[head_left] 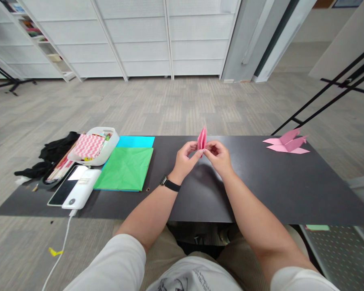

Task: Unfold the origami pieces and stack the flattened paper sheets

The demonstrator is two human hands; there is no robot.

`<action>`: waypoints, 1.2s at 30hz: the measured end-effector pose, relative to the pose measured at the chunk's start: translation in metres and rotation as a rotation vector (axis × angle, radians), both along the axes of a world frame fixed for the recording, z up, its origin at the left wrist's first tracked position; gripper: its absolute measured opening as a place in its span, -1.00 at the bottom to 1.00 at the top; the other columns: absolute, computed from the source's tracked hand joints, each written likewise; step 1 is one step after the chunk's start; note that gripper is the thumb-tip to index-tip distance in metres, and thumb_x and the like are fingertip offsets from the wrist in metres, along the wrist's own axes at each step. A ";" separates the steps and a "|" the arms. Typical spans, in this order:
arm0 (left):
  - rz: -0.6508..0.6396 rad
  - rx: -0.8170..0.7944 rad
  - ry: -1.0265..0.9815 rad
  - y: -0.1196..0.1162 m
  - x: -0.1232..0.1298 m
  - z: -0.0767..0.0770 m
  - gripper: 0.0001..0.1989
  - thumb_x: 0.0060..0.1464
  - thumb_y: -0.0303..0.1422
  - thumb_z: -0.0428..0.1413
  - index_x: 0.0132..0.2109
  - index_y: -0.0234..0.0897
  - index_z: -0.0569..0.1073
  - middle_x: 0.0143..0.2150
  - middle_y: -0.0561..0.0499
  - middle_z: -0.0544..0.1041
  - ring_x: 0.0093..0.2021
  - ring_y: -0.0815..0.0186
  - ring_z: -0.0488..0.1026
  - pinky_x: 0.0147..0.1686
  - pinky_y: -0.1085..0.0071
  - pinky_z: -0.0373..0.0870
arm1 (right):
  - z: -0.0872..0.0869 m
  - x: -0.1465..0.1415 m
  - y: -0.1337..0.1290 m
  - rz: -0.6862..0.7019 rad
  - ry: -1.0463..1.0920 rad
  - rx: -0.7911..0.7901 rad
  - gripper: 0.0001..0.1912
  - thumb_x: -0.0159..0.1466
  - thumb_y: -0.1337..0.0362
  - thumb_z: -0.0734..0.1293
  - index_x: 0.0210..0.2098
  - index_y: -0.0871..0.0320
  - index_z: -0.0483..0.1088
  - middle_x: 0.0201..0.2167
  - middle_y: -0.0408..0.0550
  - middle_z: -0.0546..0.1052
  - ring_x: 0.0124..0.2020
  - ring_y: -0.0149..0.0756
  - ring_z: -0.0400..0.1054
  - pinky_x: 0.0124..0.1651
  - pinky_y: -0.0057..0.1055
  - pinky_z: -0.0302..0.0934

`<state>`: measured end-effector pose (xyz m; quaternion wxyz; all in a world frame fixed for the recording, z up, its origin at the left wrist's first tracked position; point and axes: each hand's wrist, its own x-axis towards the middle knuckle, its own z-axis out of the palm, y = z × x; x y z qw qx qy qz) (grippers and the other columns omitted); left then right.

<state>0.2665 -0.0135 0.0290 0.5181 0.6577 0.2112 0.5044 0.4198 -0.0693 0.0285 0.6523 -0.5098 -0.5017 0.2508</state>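
Note:
Both my hands pinch a small folded piece of pink paper (202,138) just above the dark table, near its far edge. It stands upright, narrow and pointed at the top, with several layers showing. My left hand (186,157), below a black wristwatch, grips it from the left with thumb and fingers. From the right, my right hand (217,157) holds its lower part, the two thumbs nearly meeting. The lower end of the paper is partly hidden by my fingertips. Two finished-looking pink origami birds (288,141) lie at the table's far right.
Green paper sheets (125,169) lie over blue paper (136,141) left of my hands. Further left are a white power bank (81,189) with a cable, a phone (62,190), a white plastic box (111,146) of small items and black cloth (57,149).

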 end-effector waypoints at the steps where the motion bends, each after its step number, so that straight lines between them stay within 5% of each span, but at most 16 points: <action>1: -0.007 -0.007 -0.003 0.000 0.000 0.001 -0.65 0.25 -0.09 0.32 -0.01 -0.24 0.56 -0.10 -0.10 0.67 -0.09 0.23 0.64 0.05 0.24 0.61 | 0.000 0.000 0.000 -0.005 -0.008 0.005 -0.74 0.24 0.04 0.55 -0.20 0.01 0.52 -0.30 -0.12 0.59 -0.31 -0.26 0.50 -0.13 -0.24 0.49; 12: 0.122 0.188 0.094 -0.001 -0.006 0.011 -0.71 0.39 -0.11 0.15 -0.16 -0.22 0.61 -0.14 -0.09 0.66 -0.09 0.22 0.61 0.04 0.23 0.54 | 0.011 0.006 -0.005 -0.098 -0.246 0.088 -0.85 0.36 0.09 0.46 -0.25 0.00 0.59 -0.19 -0.02 0.59 -0.13 -0.17 0.52 -0.05 -0.18 0.49; 17: 0.148 0.318 0.110 -0.005 -0.008 0.015 -0.82 0.40 -0.23 0.16 -0.10 -0.19 0.62 -0.11 -0.08 0.67 -0.07 0.23 0.61 0.05 0.23 0.52 | 0.011 0.010 -0.005 -0.016 -0.253 0.105 -0.73 0.40 0.12 0.43 0.08 -0.07 0.56 0.09 0.02 0.60 0.11 -0.14 0.51 0.18 -0.10 0.45; 25: 0.205 0.407 0.163 -0.002 -0.011 0.017 -0.85 0.31 -0.22 0.27 -0.08 -0.16 0.64 -0.08 -0.08 0.69 -0.01 0.18 0.61 0.11 0.13 0.54 | 0.020 0.011 -0.010 -0.103 -0.404 0.110 -0.85 0.42 0.10 0.42 -0.23 -0.04 0.61 -0.22 -0.05 0.66 -0.13 -0.12 0.55 0.08 -0.07 0.44; 36: 0.321 0.439 0.192 0.000 -0.013 0.012 -0.86 0.32 -0.22 0.23 -0.20 -0.14 0.62 -0.20 -0.03 0.66 -0.12 0.20 0.60 -0.03 0.20 0.53 | 0.016 0.005 -0.013 -0.168 -0.494 0.122 -0.74 0.36 0.13 0.46 0.03 -0.07 0.58 -0.15 -0.02 0.62 -0.12 -0.11 0.51 0.02 -0.10 0.44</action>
